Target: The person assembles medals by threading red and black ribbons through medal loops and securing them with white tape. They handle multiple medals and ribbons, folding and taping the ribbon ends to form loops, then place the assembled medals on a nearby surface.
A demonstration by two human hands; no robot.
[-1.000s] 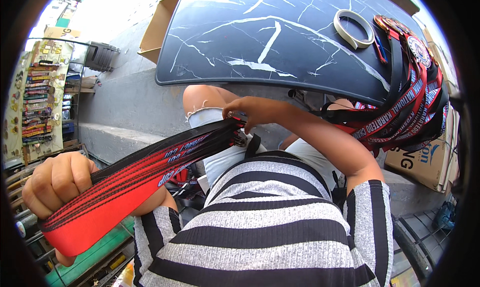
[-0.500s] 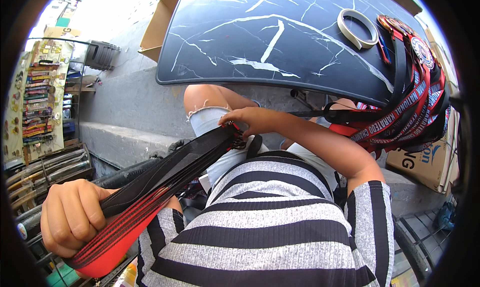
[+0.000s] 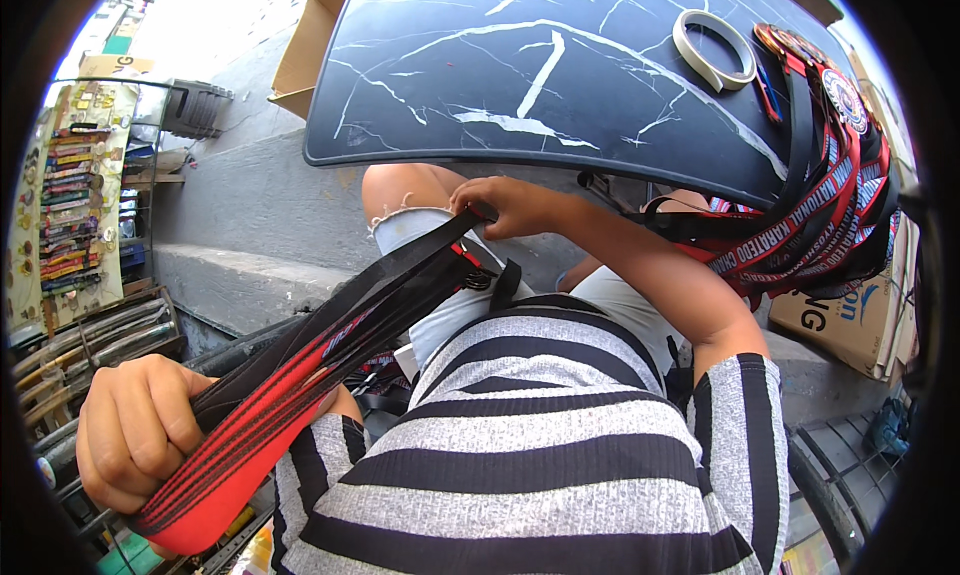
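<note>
A bundle of black and red medal ribbons stretches slantwise across my lap. At the far left, my left hand is wrapped tightly round the bundle, and its red folded loops hang below the fist. Above my thigh, my right hand pinches the end of one black ribbon, lifted apart from the others. Just under it, the other ribbon ends lie with small metal clasps against my pale shorts. What exactly sits between my right fingertips is partly hidden.
A black marble-patterned table stands ahead, carrying a tape roll and a pen. Printed medal ribbons with medals drape over its right edge, above a cardboard box. A rack of small goods stands at left.
My right hand has risen slightly, lifting one black ribbon end away from the bundle. The bundle has fanned wider, showing more red; my left hand keeps its grip.
</note>
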